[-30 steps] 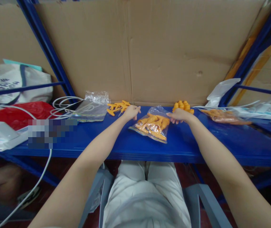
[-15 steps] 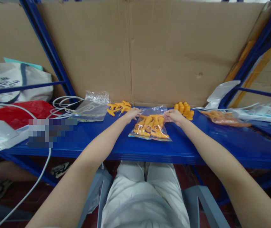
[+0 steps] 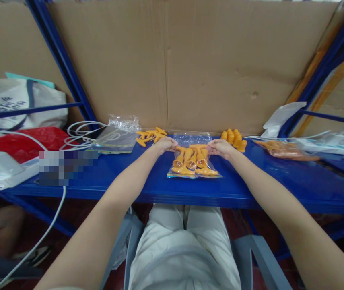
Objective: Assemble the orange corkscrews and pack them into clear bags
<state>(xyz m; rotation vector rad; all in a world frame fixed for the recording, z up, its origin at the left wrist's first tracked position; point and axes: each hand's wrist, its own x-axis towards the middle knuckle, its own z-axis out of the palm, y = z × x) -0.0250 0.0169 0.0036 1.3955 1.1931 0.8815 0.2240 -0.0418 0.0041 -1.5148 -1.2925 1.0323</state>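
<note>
A clear plastic bag (image 3: 192, 139) lies on the blue table, its open-looking plain end toward the cardboard. Inside it are several orange plastic pieces (image 3: 191, 158), some T-shaped handles and some hollow and cup-like. My left hand (image 3: 167, 144) pinches the bag's left edge near the top. On the opposite edge, my right hand (image 3: 221, 147) has its fingers closed on the plastic. Just beyond my left hand is a pile of orange T-handled corkscrew pieces (image 3: 151, 136) with metal spirals. Past my right hand stands a group of orange hollow pieces (image 3: 233, 139).
Flat empty-looking plastic bags (image 3: 116, 139) lie at the left beside coiled white cable (image 3: 83, 135). A white power strip (image 3: 15, 173) and red bag (image 3: 29, 141) are farther left. A filled bag (image 3: 283, 150) lies right. Cardboard (image 3: 165, 68) walls the back; blue posts (image 3: 60, 56) flank it.
The bag's near end has swung slightly to the right and the orange pieces inside have shifted with it. Both hands keep their grip at the edges. A person's leg at lower left has moved.
</note>
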